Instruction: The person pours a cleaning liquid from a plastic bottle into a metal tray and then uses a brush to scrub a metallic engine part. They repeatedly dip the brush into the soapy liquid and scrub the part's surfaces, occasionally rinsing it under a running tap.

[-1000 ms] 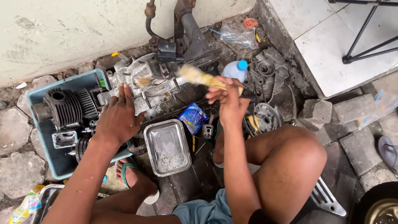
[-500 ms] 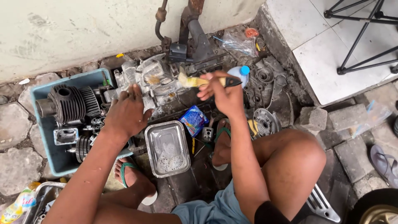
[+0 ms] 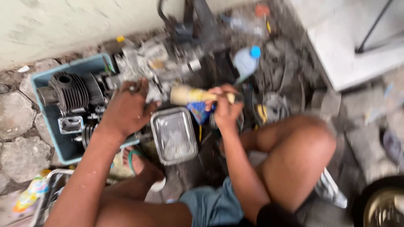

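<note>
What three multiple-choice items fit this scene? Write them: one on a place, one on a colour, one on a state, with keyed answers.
1. The metal tray lies
A. on the white step
B. on the ground, below the brush
C. inside the blue tub

2. The bottle cap is
A. red
B. green
C. blue

3. The right hand
A. grips a brush
B. lies flat and empty
C. holds the bottle

Answers: B, the tray sits under the brush; C, the cap is blue; A, fingers wrap the handle while the left hand rests on the engine case.
</note>
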